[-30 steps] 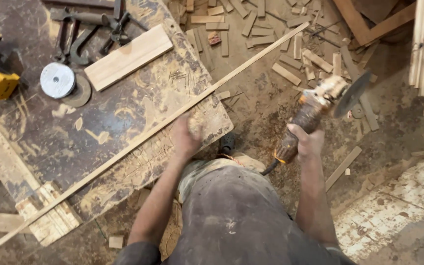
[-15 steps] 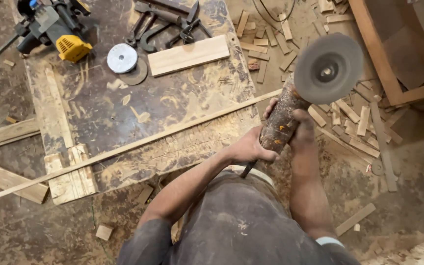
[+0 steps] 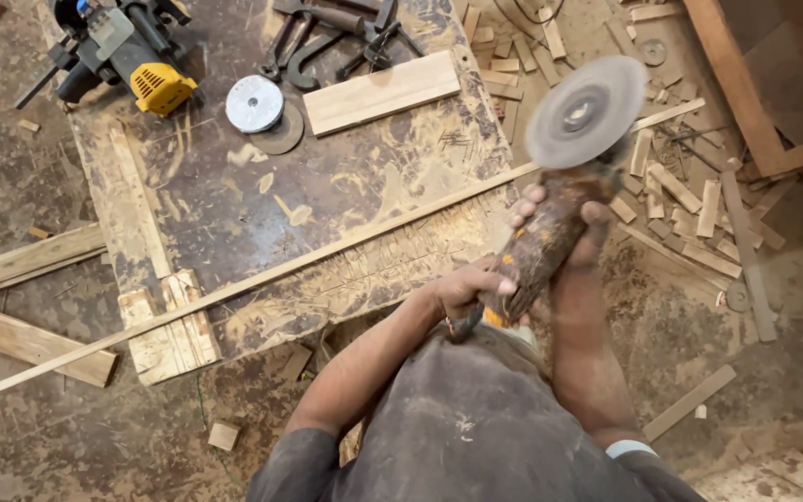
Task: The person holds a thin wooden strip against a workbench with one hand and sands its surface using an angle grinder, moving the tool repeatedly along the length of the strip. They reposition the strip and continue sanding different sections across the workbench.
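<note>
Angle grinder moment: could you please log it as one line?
tool: angle grinder | right hand: grip on body | left hand: grip at rear end | disc: above long wooden strip | board: dusty

We see the left hand (image 3: 471,290), which a second ago pressed on the long wooden strip (image 3: 262,279), now off it and gripping the tail of the angle grinder (image 3: 550,232). The right hand (image 3: 573,232) has swung the tool up from beside the workboard (image 3: 234,204), its disc (image 3: 585,110) now hanging over the strip.
</note>
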